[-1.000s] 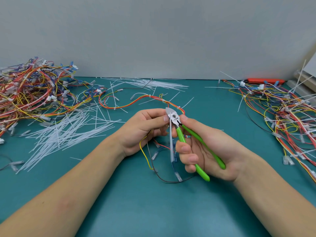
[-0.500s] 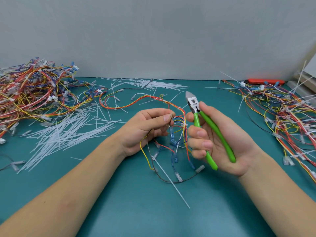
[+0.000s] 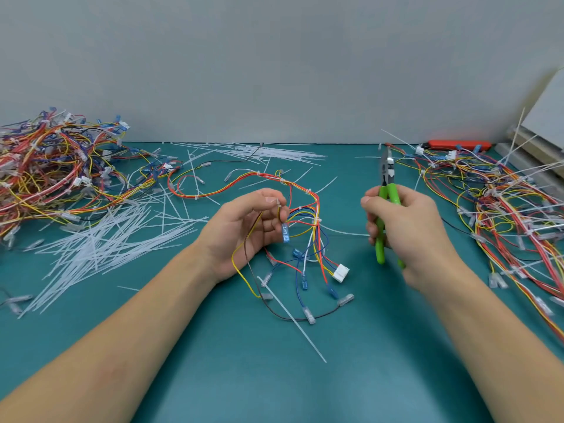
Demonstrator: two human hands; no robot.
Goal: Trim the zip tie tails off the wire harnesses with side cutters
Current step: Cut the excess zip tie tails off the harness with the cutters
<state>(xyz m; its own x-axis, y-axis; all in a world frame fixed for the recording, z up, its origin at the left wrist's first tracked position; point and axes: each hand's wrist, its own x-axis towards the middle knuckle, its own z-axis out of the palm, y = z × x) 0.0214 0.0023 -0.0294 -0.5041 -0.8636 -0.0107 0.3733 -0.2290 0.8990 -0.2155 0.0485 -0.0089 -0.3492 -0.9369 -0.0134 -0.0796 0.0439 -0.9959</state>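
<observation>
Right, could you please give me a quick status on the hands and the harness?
Left hand pinching wire harness. Right hand gripping green side cutters, clear of harness. One untrimmed zip tie tail sticks out rightward. Nothing blocking.

Orange tool (image 3: 459, 144) at far-right table (image 3: 244, 377) edge w/ grey wall (image 3: 274, 62) behind

Teal work mat (image 3: 244, 377) covers the tabletop, front to back. Directly behind the mat's far edge rises a plain pale grey wall (image 3: 274, 62), evenly lit, no windows. Light-coloured panel (image 3: 546, 111) leans at mat's right-rear corner.
</observation>
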